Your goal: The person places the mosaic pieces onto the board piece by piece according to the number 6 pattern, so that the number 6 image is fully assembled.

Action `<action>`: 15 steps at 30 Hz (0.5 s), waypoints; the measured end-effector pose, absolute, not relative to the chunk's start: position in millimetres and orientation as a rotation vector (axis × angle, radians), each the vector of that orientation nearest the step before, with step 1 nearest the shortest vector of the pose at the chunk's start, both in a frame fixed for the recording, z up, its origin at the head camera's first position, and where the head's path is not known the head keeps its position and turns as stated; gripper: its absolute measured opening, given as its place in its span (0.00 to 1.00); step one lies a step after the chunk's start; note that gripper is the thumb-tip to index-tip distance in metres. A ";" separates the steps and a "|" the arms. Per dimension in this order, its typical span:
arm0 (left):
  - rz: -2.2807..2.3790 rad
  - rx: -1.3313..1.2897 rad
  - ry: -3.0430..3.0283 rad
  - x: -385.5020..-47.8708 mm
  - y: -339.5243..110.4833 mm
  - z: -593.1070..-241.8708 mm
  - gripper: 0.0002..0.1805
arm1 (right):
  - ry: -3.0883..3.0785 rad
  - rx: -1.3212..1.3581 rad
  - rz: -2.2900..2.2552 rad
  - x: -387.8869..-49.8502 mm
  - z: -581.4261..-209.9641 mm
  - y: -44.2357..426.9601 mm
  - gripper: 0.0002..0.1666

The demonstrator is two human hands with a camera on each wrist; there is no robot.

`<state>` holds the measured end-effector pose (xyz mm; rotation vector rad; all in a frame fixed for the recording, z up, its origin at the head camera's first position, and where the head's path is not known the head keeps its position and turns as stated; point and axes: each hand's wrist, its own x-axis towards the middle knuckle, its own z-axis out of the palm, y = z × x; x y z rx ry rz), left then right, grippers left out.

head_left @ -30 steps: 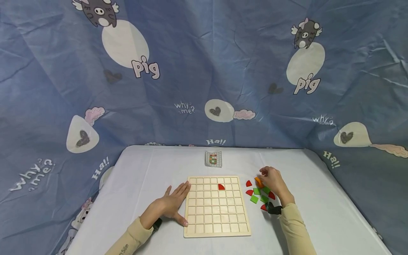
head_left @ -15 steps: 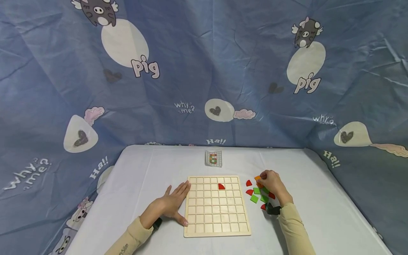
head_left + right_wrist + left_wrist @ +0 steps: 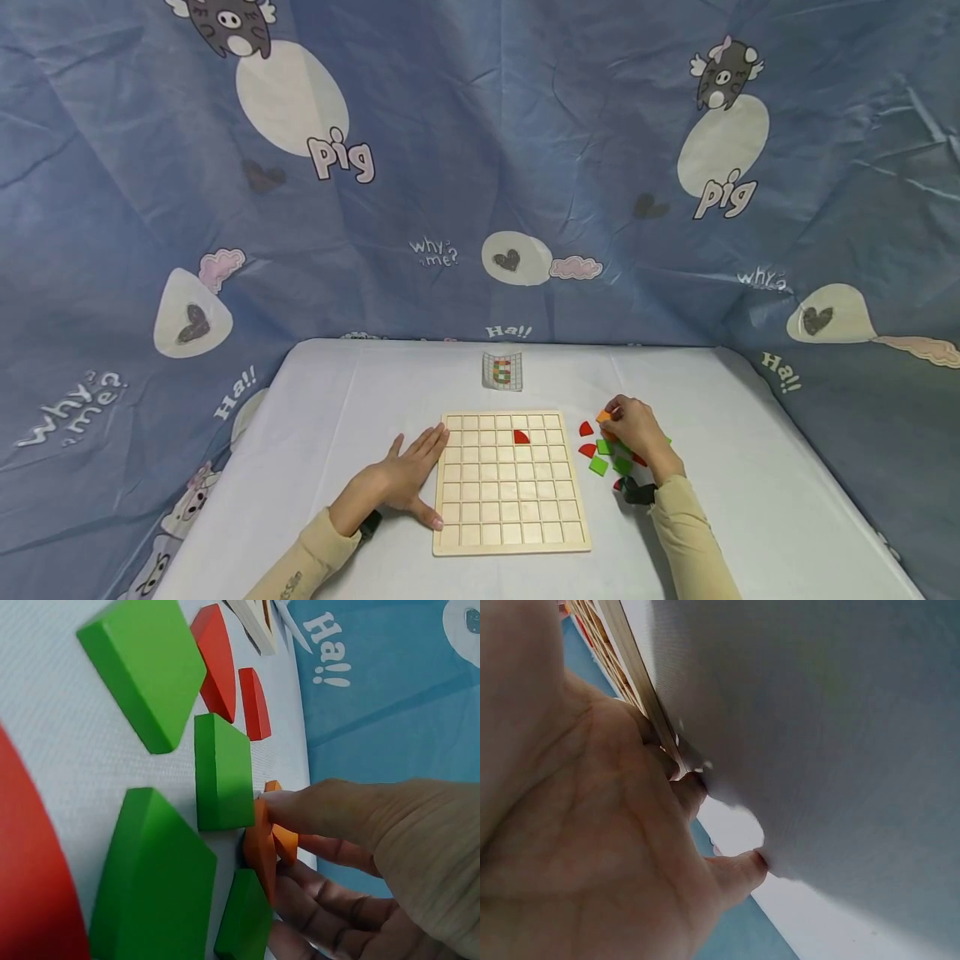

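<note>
My left hand (image 3: 405, 479) lies spread along the left edge of a wooden grid board (image 3: 512, 550), fingertips and thumb touching its frame. The left wrist view shows that palm (image 3: 592, 840) close up beside the board's rim. A red quarter-circle piece (image 3: 521, 437) sits in one cell near the top of the board. To the board's right, my right hand (image 3: 636, 427) is down among loose coloured pieces. Its thumb and fingers pinch an orange block (image 3: 260, 847); its full shape is partly hidden. A second orange block (image 3: 285, 838) is just behind it.
Green blocks (image 3: 223, 772) and red quarter-circle pieces (image 3: 587, 450) lie close around my right hand. A small pattern card (image 3: 502, 372) with a coloured grid is beyond the board. The white table (image 3: 375, 383) meets a blue printed cloth (image 3: 420, 183) at the back.
My right hand has come down and slightly left onto the orange pieces, its fingers closing on one. The left hand and the board stay in place.
</note>
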<state>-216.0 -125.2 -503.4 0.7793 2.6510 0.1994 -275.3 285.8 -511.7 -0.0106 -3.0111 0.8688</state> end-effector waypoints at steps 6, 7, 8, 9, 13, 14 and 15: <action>0.196 0.780 2.655 -215.9 -124.8 -503.6 0.77 | -3.046 -0.050 0.872 -276.2 -509.8 284.8 0.17; 0.194 0.779 2.656 -215.9 -124.6 -503.7 0.77 | -3.053 -0.067 0.875 -276.4 -509.5 284.8 0.17; 0.191 0.778 2.657 -215.9 -124.7 -503.7 0.77 | -3.059 -0.077 0.877 -276.2 -508.9 284.4 0.17; 0.190 0.778 2.657 -215.8 -124.8 -503.6 0.77 | -3.064 -0.083 0.877 -276.0 -508.4 284.1 0.17; 0.183 0.780 2.660 -215.8 -125.3 -504.2 0.77 | -3.067 -0.115 0.866 -274.8 -507.9 282.8 0.17; 0.182 0.782 2.659 -215.8 -125.5 -504.5 0.77 | -3.060 -0.115 0.858 -274.7 -507.9 282.6 0.18; 0.182 0.783 2.660 -215.8 -125.6 -504.8 0.77 | -3.050 -0.112 0.853 -274.4 -507.8 282.2 0.18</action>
